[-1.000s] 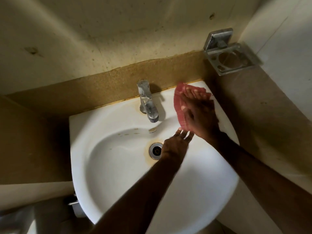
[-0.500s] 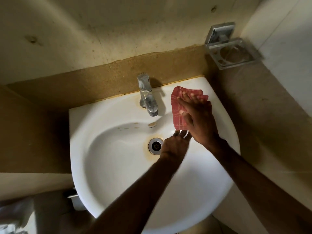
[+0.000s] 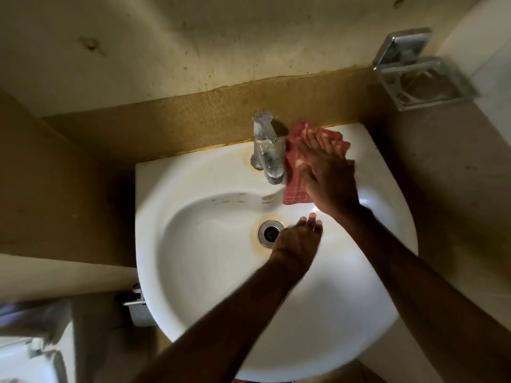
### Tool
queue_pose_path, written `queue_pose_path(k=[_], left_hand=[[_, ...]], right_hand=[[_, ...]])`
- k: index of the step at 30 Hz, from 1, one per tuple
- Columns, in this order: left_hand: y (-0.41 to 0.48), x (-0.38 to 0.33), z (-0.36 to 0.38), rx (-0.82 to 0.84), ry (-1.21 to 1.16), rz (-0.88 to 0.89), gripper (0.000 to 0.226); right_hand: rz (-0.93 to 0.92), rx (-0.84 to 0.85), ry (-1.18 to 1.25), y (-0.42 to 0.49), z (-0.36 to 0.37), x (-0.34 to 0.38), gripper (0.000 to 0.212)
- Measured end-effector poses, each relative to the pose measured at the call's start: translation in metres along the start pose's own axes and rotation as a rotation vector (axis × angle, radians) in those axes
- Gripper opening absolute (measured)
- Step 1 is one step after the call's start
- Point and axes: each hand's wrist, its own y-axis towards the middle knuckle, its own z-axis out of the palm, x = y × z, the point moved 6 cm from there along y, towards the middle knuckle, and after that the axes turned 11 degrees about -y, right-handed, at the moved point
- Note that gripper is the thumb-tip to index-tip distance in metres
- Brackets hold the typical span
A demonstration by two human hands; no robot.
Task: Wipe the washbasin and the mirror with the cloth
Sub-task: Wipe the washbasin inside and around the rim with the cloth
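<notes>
Basin-wiping step: my right hand, flat and open, presses the red cloth on the washbasin ledge beside the tap; left hand open, empty; next, likely the bowl.

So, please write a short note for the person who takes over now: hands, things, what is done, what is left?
Right hand: flat on the red checked cloth, pressing it on the washbasin rim beside the tap.
Left hand: empty, resting in the bowl next to the drain.
Done: cannot tell.
Left: stains around tap base and drain; mirror is not in view.
</notes>
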Motion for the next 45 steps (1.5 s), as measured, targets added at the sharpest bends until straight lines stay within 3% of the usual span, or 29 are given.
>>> queue_pose_path(k=[4,11,15,20,28,32,36,41,45], left_hand=[[-0.005,-0.002,-0.005,-0.002,-0.036,-0.014,0.06],[-0.014,-0.001,-0.008,-0.049,-0.128,-0.04,0.055],[-0.014,0.001,-0.006,-0.058,-0.179,-0.066,0.046],[-0.014,0.004,0.0,-0.082,-0.193,-0.108,0.031],[-0.016,-0.002,-0.005,-0.076,-0.158,-0.037,0.056],[-0.016,-0.002,-0.004,-0.065,-0.165,-0.047,0.055],[-0.016,0.001,-0.003,-0.039,-0.154,-0.056,0.052],[-0.018,0.0,-0.003,0.004,-0.178,-0.1,0.037],[-0.016,0.002,-0.003,-0.027,-0.201,-0.076,0.05]], right_hand=[[0.076,-0.038,0.038,0.004,0.0,0.01,0.054],[-0.011,-0.006,0.115,-0.039,0.004,0.007,0.051],[-0.055,-0.112,0.127,-0.068,0.0,0.004,0.047],[-0.049,-0.123,0.117,-0.084,0.0,0.012,0.047],[0.003,-0.025,0.097,0.001,0.007,0.035,0.055],[0.024,-0.025,0.095,0.001,0.004,0.042,0.054],[-0.078,0.016,0.171,-0.009,-0.001,0.046,0.059],[-0.193,0.044,0.151,-0.037,0.002,0.035,0.036],[-0.181,0.051,0.211,-0.032,-0.006,0.035,0.042]])
